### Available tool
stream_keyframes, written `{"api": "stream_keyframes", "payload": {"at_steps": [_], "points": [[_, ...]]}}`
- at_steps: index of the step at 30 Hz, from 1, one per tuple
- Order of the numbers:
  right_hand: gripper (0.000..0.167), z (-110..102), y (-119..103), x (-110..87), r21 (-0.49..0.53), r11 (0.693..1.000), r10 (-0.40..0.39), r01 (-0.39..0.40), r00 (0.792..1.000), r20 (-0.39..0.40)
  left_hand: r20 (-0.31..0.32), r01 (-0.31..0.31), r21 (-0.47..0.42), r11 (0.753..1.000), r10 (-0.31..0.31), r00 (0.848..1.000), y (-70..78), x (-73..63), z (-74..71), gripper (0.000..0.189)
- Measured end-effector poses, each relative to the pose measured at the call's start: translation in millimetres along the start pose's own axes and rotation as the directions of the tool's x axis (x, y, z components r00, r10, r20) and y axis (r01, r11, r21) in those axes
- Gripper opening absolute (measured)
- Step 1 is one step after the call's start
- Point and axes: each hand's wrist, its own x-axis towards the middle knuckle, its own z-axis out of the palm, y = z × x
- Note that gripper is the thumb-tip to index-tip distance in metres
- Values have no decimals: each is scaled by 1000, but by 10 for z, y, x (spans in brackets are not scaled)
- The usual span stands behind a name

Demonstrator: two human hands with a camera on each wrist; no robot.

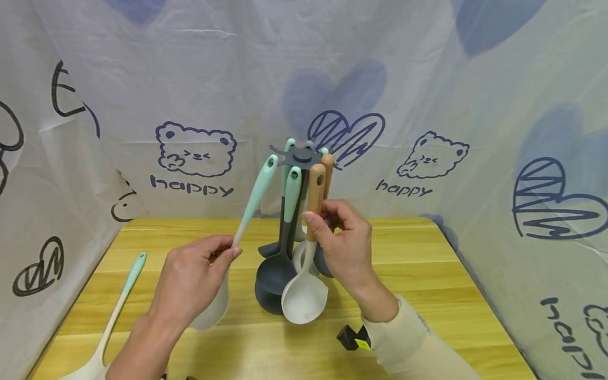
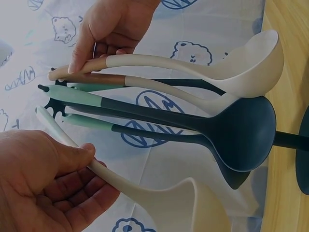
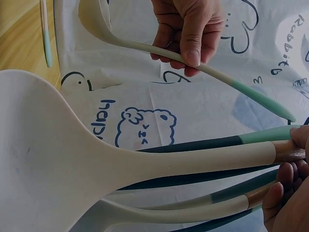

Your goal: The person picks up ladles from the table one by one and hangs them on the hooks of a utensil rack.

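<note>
My left hand (image 1: 190,279) pinches the white shaft of a ladle with a mint handle (image 1: 258,192); its white bowl (image 2: 193,208) hangs below the fingers. The handle's tip is close to a hook of the dark rack (image 1: 303,155); whether it is hooked I cannot tell. With thumb and fingers, my right hand (image 1: 349,248) grips the wooden handle of a white ladle (image 1: 305,298) at the rack's front. Between the hands hangs a dark ladle with a mint handle (image 1: 276,272). Behind are a second wooden-handled white utensil (image 2: 159,89) and more dark utensils, partly hidden.
A white utensil with a mint handle (image 1: 114,316) lies on the wooden table (image 1: 418,285) at the left, its head cut off by the frame. Near the right sleeve sits a small black object with a yellow label (image 1: 349,338). Printed cloth (image 1: 266,79) encloses the table's back and sides.
</note>
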Motion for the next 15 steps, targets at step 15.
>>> {"api": "stream_keyframes", "payload": {"at_steps": [15], "points": [[16,1,-4,-3,6,1000,3,-3,1000,-3,26,-4,-7,1000,5,1000,-16,58,51,14]]}}
